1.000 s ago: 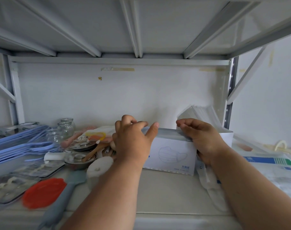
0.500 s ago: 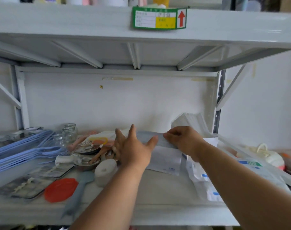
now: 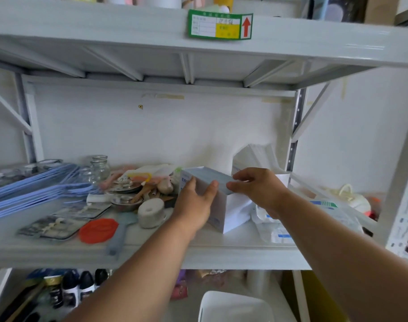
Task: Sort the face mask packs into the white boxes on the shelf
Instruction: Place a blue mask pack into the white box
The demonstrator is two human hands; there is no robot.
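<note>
Left of box (image 3: 230, 210): clutter (image 3: 137, 194).

A green-edged label (image 3: 220, 24) on the upper shelf beam (image 3: 82, 31) shows a red up-arrow.

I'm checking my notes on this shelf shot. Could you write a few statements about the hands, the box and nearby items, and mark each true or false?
1. Both hands are on the white box. True: left hand, right hand.
2. The red lid lies right of the box. False: it lies to the left.
3. Glass jars stand at the back of the shelf. True.
4. The label on the shelf edge above has a blue arrow. False: the arrow is red.
</note>
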